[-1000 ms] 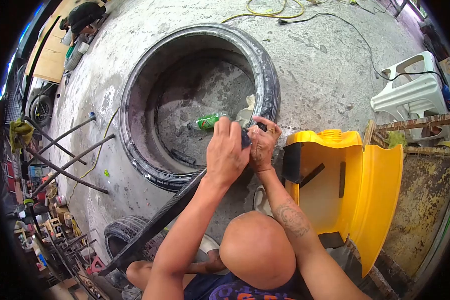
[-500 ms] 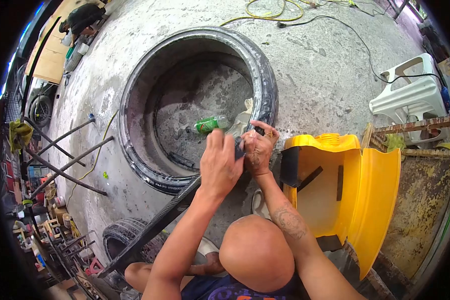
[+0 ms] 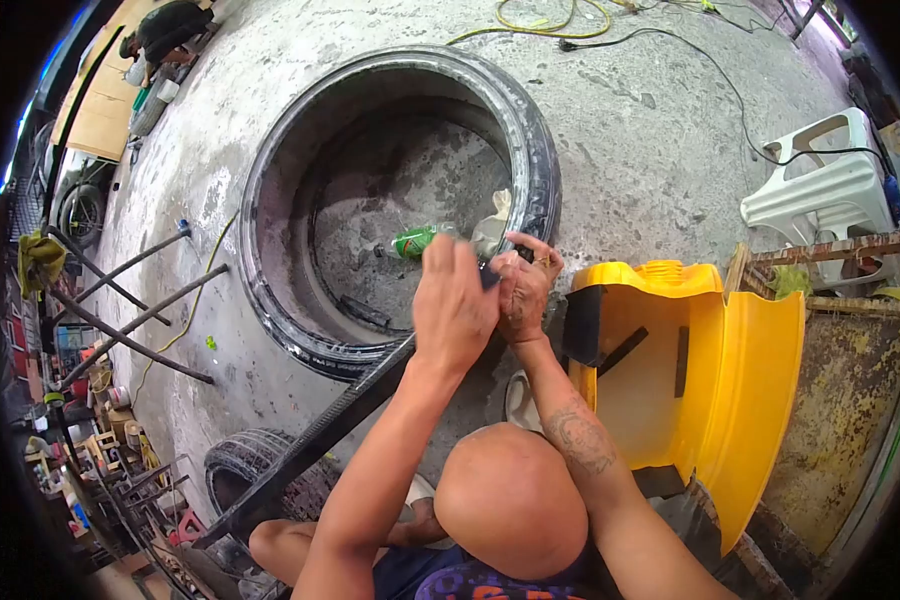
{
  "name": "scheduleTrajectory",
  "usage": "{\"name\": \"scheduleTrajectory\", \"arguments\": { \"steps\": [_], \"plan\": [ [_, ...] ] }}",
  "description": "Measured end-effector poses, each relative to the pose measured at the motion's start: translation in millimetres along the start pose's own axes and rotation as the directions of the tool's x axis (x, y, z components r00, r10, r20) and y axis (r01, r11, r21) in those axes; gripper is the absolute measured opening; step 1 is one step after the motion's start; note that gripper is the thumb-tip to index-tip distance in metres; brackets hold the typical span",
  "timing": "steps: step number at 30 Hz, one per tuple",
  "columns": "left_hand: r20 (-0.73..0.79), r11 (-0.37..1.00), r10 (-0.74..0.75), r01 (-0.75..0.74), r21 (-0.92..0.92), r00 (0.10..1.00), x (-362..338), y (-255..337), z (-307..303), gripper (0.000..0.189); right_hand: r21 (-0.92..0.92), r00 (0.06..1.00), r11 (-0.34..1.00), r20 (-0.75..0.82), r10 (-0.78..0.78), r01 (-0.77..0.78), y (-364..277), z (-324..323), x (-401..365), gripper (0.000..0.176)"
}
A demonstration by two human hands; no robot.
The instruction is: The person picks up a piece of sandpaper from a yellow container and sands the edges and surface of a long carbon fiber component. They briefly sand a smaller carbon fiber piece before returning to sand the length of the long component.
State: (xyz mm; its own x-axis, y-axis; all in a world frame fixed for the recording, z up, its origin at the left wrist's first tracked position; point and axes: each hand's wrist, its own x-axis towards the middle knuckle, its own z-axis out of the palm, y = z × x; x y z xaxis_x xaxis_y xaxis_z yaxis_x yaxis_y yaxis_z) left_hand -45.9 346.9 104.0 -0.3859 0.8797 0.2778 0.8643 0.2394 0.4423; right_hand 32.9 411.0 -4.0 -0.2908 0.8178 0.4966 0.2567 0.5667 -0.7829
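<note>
Head view shows two bare hands meeting at the near right edge of one large tyre (image 3: 533,150). Between them is one small dark piece (image 3: 488,276); the right hand (image 3: 523,295) closes its fingertips on it, while the left hand (image 3: 454,312) has bent fingers at its other side, too blurred to tell whether they grip. One long black strip (image 3: 320,438) slants from the lower left up to behind the left wrist. Inside the large tyre lie one green-labelled bottle (image 3: 413,241) and one pale bag (image 3: 493,222). Right of the hands sits one yellow shell (image 3: 760,400) with two short dark bars (image 3: 623,351) inside; beyond it stands white plastic seating (image 3: 825,190). One smaller tyre (image 3: 255,460) lies lower left, and one person (image 3: 170,32) bends at upper left.
</note>
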Motion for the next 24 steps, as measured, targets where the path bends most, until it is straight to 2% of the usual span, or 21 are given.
{"name": "scheduleTrajectory", "arguments": {
  "steps": [1,3,7,9,11,13,14,17,18,20,23,24],
  "plan": [
    [-0.004,1.0,0.006,-0.006,0.001,1.0,-8.9,-3.2,-2.5,0.032,-0.001,0.998,1.0,0.055,-0.008,0.008,1.9,0.4,1.7,0.047],
    [0.015,0.995,-0.07,0.069,0.068,0.997,-17.0,-5.1,-9.8,0.032,-0.034,0.999,0.999,0.031,-0.017,0.018,5.1,2.8,4.7,0.047],
    [-0.02,1.0,0.017,-0.017,0.015,1.0,13.1,5.8,4.4,0.028,0.017,0.998,1.0,-0.064,-0.017,0.018,-5.0,2.0,4.9,0.048],
    [-0.047,0.999,0.049,-0.049,0.0,0.998,-7.5,-1.6,0.9,0.028,0.013,0.999,1.0,0.033,-0.025,0.024,0.5,0.0,3.1,0.048],
    [0.025,0.999,-0.008,0.007,0.04,1.0,-30.5,-10.5,-4.1,0.031,-0.008,1.0,1.0,0.011,-0.027,0.027,3.3,1.0,4.4,0.047],
    [0.007,0.998,-0.009,0.009,0.054,1.0,-11.7,-0.6,-1.4,0.031,-0.01,0.997,1.0,0.075,-0.012,0.012,-0.3,-2.5,4.2,0.046],
    [0.012,0.999,0.022,-0.023,0.036,1.0,3.5,3.1,3.0,0.029,0.014,0.999,0.999,-0.017,-0.042,0.042,2.9,2.7,3.5,0.046],
    [-0.026,0.997,0.08,-0.08,0.019,0.996,2.8,2.5,5.2,0.027,0.033,0.999,0.999,-0.046,-0.024,0.026,0.5,2.2,4.0,0.045],
    [-0.016,0.998,0.055,-0.055,0.02,0.998,-12.9,-3.8,2.1,0.027,0.011,0.998,1.0,0.064,-0.016,0.015,-3.2,-4.1,5.4,0.046],
    [0.023,0.999,0.003,-0.004,0.044,1.0,-29.0,-10.5,-3.9,0.026,0.001,0.999,1.0,0.036,-0.018,0.018,2.9,1.1,4.7,0.046],
    [0.0,0.998,0.055,-0.055,-0.002,0.998,5.9,1.4,-1.6,0.024,0.026,0.998,1.0,0.056,-0.009,0.007,-6.7,-1.5,3.4,0.046],
    [0.002,1.0,0.015,-0.015,0.006,1.0,11.9,4.2,2.8,0.024,0.03,1.0,1.0,0.007,-0.008,0.008,-7.8,-0.1,3.3,0.046]
  ]
}}
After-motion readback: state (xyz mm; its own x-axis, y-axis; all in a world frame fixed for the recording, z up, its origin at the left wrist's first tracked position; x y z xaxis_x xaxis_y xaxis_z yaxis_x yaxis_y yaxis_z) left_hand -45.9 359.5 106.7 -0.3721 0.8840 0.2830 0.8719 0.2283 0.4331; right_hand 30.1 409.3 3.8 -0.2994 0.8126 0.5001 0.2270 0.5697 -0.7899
